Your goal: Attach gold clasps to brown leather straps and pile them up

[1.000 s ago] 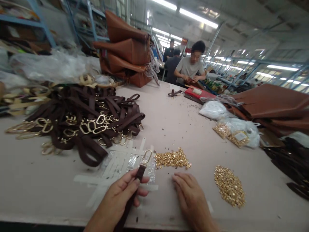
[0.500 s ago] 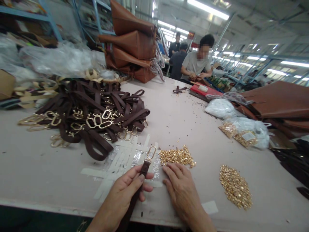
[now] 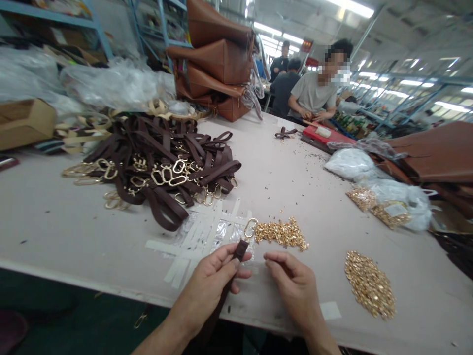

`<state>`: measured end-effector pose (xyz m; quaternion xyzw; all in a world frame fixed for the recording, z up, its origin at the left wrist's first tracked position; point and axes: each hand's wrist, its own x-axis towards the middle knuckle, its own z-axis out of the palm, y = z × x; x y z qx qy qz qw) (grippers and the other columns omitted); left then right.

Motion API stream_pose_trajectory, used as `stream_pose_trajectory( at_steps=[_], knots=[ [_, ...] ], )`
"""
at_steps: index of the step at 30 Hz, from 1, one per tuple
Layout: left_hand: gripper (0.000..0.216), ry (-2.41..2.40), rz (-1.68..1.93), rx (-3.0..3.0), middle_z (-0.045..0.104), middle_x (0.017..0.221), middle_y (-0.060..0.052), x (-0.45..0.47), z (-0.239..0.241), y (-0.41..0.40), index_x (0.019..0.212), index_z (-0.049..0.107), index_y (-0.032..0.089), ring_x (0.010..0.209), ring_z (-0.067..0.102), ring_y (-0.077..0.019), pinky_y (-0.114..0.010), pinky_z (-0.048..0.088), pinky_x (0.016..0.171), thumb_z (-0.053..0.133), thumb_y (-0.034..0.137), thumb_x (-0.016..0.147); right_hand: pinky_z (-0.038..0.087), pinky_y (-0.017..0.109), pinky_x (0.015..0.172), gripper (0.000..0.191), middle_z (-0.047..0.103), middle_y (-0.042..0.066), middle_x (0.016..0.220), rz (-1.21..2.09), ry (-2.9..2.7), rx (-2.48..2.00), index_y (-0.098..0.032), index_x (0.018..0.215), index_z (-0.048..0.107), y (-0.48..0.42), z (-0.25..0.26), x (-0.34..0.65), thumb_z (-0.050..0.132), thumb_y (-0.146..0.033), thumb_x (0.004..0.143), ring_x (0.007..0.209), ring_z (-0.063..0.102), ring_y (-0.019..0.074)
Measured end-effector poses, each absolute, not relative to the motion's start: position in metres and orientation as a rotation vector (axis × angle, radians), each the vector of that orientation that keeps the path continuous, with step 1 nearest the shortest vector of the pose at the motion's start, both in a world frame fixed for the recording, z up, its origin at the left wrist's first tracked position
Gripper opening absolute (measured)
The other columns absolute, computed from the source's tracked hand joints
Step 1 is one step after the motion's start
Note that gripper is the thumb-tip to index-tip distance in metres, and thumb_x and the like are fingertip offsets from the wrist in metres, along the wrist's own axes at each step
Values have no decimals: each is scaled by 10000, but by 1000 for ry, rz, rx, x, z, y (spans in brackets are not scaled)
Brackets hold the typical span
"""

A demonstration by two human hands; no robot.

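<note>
A dark brown strap (image 3: 241, 249) with a gold oval ring (image 3: 251, 228) at its far end is held in my left hand (image 3: 218, 276), the thumb lying on top. The strap's other end runs down past the table edge. To its right, my right hand (image 3: 293, 283) is closed, thumb and index fingertips pinched together; whatever lies between them is too small to make out. Just beyond both hands is a pile of small gold metal fittings (image 3: 283, 232). A second pile of gold pieces (image 3: 369, 285) lies farther right.
A heap of brown straps with gold rings (image 3: 166, 162) covers the left of the table (image 3: 92, 241). Stacked brown bags (image 3: 225, 64) stand behind it. On the right are plastic bags of fittings (image 3: 391, 209). A co-worker (image 3: 314, 93) works at the far end.
My right hand has lifted from beside the gold pile, moved back, and its fingers have come together in a pinch. My left hand still holds the strap. The view has shifted slightly.
</note>
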<state>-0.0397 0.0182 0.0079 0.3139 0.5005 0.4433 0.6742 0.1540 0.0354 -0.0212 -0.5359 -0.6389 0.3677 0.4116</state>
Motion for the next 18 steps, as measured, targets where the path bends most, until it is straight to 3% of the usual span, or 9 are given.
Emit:
stream_pose_trajectory(
  at_steps=[3, 6, 9, 15, 18],
  knots=[
    [250, 1118, 990, 747, 713, 1121, -64, -34, 13, 16, 1121, 653, 199, 913, 682, -170, -195, 463, 623, 597, 274, 889, 541, 242, 689, 172, 742, 8, 789, 1299, -1312, -1289, -210, 894, 707, 29, -10, 145, 731, -367, 827, 725, 680, 150],
    [293, 1085, 951, 809, 727, 1000, -39, -30, 15, 14, 1176, 642, 200, 855, 654, -148, -190, 447, 613, 599, 258, 893, 532, 237, 678, 222, 723, 0, 703, 1453, -1194, -1202, -190, 865, 715, 27, -6, 139, 782, -384, 781, 675, 674, 139],
    [313, 1055, 931, 878, 717, 905, -16, -27, 13, 10, 1212, 638, 190, 732, 599, -114, -188, 433, 599, 573, 246, 911, 523, 240, 674, 225, 713, 6, 665, 1499, -1169, -1187, -179, 835, 746, 27, -7, 138, 798, -386, 764, 647, 661, 133],
    [324, 1022, 922, 925, 712, 944, -18, -22, 12, 5, 1229, 642, 205, 867, 620, -155, -201, 470, 638, 560, 252, 919, 502, 213, 616, 222, 695, 2, 621, 1491, -1199, -1233, -184, 789, 774, 28, 4, 141, 813, -391, 719, 595, 615, 114],
    [313, 1047, 910, 943, 723, 907, -9, -21, 12, 2, 1202, 660, 213, 794, 622, -144, -199, 467, 630, 582, 272, 905, 499, 209, 598, 231, 687, 1, 616, 1496, -1192, -1251, -183, 759, 776, 27, 11, 140, 832, -393, 681, 590, 603, 114]
  ],
)
